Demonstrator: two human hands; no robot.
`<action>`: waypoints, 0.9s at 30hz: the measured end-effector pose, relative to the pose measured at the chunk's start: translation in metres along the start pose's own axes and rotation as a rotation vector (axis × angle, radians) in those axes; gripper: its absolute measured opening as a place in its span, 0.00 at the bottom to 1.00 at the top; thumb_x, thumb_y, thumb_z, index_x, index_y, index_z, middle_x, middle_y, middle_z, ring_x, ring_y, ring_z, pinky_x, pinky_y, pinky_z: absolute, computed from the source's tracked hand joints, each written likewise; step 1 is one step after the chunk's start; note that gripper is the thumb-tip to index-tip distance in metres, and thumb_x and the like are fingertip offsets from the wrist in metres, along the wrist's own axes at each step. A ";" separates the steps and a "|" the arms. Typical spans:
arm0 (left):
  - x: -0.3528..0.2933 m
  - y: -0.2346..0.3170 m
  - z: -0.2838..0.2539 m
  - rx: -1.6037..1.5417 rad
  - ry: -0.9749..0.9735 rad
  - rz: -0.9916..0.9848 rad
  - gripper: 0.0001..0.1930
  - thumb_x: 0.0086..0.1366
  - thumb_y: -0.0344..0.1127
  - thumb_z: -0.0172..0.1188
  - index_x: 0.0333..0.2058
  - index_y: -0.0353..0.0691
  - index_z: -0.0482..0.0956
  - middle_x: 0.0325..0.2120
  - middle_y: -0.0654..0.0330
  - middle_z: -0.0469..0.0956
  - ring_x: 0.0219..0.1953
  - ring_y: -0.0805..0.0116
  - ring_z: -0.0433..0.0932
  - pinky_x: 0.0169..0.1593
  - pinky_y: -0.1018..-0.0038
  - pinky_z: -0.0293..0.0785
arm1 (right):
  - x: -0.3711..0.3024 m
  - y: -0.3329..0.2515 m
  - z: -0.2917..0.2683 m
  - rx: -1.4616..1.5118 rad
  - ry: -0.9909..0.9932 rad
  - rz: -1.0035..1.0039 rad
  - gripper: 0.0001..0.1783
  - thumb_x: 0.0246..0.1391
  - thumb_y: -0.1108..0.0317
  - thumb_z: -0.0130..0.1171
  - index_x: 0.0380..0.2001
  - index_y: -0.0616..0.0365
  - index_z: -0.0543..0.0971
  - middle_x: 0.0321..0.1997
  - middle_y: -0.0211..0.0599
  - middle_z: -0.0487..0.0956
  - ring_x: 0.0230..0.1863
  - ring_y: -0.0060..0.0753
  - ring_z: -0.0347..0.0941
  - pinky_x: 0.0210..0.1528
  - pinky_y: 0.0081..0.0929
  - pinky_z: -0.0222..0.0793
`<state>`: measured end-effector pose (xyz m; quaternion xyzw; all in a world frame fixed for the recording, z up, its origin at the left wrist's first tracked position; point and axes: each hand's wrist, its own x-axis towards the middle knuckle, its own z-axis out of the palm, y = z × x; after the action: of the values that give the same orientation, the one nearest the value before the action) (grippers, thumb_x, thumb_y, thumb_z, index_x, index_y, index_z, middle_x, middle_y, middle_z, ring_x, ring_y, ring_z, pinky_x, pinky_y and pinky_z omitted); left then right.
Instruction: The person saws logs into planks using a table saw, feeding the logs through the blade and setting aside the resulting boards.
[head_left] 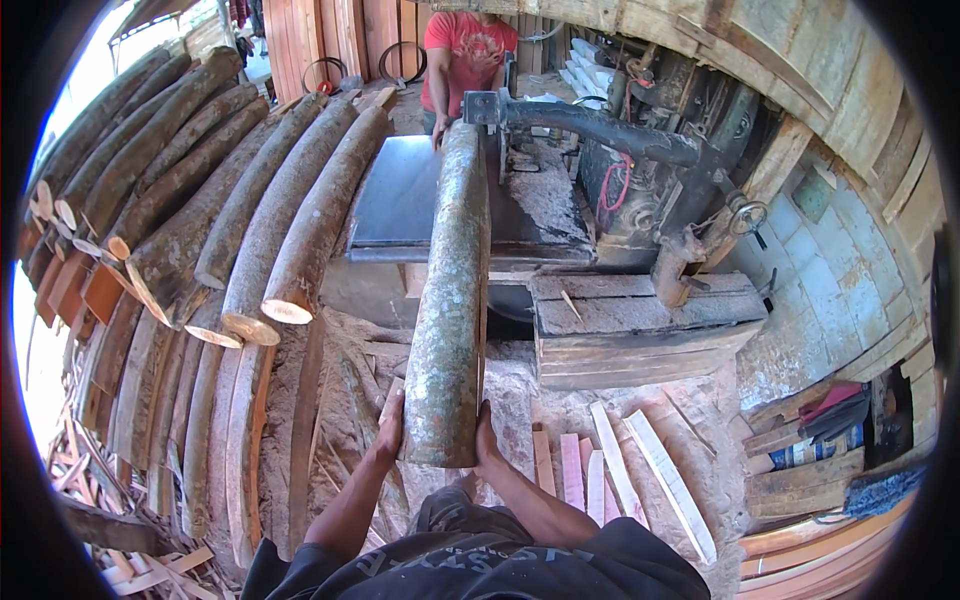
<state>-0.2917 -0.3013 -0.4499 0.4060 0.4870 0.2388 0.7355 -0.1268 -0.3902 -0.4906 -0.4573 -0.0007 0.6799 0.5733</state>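
A long log (447, 300) with mottled grey-green bark stretches away from me, its far part resting on the dark metal saw table (385, 200). Its near end sticks out past the table's edge and is held between my two hands. My left hand (391, 422) presses against the left side of this end. On the opposite side my right hand (487, 436) grips it, with the fingers partly hidden. At the far end, the hand (440, 130) of a person in a red shirt touches the log beside the black arm (600, 124) of the saw machine.
Barked logs (325, 210) are stacked to my left. A sawdust-covered wooden block (645, 330) stands right of the table, below a handwheel (748, 217). Several sawn strips (672, 485) lie on the dusty ground at my right. Planks (830, 560) lie at the lower right.
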 end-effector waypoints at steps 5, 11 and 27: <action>-0.037 -0.045 -0.011 -0.073 -0.068 0.045 0.42 0.64 0.67 0.36 0.62 0.35 0.56 0.59 0.52 0.62 0.58 0.63 0.63 0.61 0.73 0.54 | -0.052 0.030 -0.002 -0.039 0.085 -0.014 0.47 0.56 0.30 0.30 0.63 0.62 0.58 0.62 0.47 0.64 0.59 0.39 0.64 0.59 0.31 0.62; -0.055 -0.129 -0.048 0.005 -0.027 -0.059 0.48 0.59 0.73 0.37 0.62 0.34 0.56 0.59 0.50 0.61 0.58 0.59 0.62 0.61 0.71 0.54 | -0.074 0.098 -0.047 0.069 0.005 0.036 0.46 0.56 0.30 0.32 0.62 0.59 0.59 0.60 0.48 0.65 0.57 0.41 0.66 0.59 0.32 0.62; -0.115 -0.123 0.026 -0.830 -0.519 -0.533 0.40 0.62 0.68 0.37 0.61 0.41 0.59 0.55 0.51 0.67 0.53 0.53 0.69 0.56 0.57 0.65 | -0.221 -0.033 -0.241 -0.489 0.497 0.087 0.35 0.59 0.38 0.40 0.45 0.65 0.72 0.30 0.49 0.80 0.23 0.37 0.77 0.23 0.31 0.73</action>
<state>-0.3207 -0.4647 -0.4870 -0.0096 0.2410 0.1085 0.9644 0.0325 -0.6776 -0.4760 -0.7323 -0.0043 0.5513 0.3998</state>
